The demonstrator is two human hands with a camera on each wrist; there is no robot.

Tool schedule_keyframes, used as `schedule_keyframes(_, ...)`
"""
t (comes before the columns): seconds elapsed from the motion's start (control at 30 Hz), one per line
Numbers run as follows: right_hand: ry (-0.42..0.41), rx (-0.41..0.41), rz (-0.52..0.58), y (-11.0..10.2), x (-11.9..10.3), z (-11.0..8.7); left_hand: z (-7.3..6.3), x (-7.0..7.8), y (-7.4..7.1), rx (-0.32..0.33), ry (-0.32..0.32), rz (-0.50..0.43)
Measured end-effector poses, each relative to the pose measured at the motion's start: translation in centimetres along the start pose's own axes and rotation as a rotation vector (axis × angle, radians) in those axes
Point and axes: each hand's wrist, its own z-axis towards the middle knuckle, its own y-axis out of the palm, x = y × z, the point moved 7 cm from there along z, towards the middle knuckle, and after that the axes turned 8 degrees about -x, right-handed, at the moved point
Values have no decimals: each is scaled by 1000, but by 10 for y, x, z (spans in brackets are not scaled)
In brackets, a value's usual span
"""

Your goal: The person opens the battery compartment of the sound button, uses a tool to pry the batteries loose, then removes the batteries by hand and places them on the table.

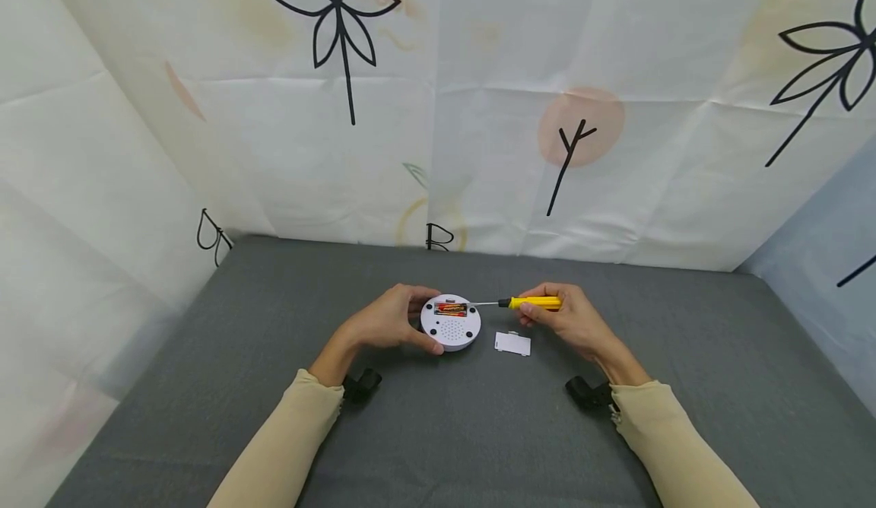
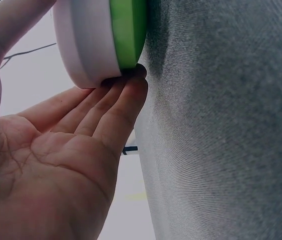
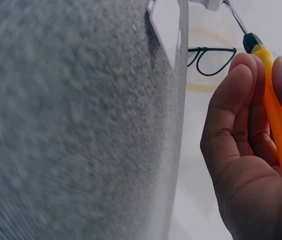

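A round white device (image 1: 452,331) lies with its battery side up on the grey table, and orange-and-black batteries (image 1: 451,309) show in its compartment. In the left wrist view a green band (image 2: 129,32) runs round its lower part. My left hand (image 1: 390,318) grips the device by its left side, thumb at the near edge and fingers at the far edge. My right hand (image 1: 563,316) holds a yellow screwdriver (image 1: 537,303) by the handle. Its metal shaft points left, the tip at the right end of the battery compartment.
A small white battery cover (image 1: 512,343) lies on the grey cloth-covered table (image 1: 438,447), just right of the device. Behind and to the left hang white curtains (image 1: 493,173) with plant drawings. Black camera mounts (image 1: 363,385) sit on both wrists.
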Motion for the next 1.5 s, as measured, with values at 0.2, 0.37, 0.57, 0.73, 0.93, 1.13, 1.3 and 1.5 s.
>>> schedule_keyframes(0.2, 2, 23, -31, -6, -2, -1, 0, 1, 0, 2, -11, 0)
schedule_keyframes(0.37, 9, 37, -54, -8, -3, -1, -1, 1, -2, -3, -15, -2)
schedule_keyframes(0.57, 16, 47, -75, -10, -3, -1, -5, 2, -4, -21, -6, -2)
schedule_keyframes(0.73, 19, 64, -74, -12, -5, -2, -11, 4, -9, -62, -11, 18)
schedule_keyframes(0.93, 16, 61, -87, -13, -6, -2, -22, 5, -21, -71, -54, 38)
schedule_keyframes(1.13, 23, 59, -90, -13, -5, -3, -21, 7, -23, -24, -36, 80)
schedule_keyframes(1.3, 31, 54, -92, -12, -4, -3, -15, 8, -13, -75, -12, 151)
schedule_keyframes(1.5, 29, 53, -105, -12, -5, -3, -18, 7, -18, -55, -43, 180)
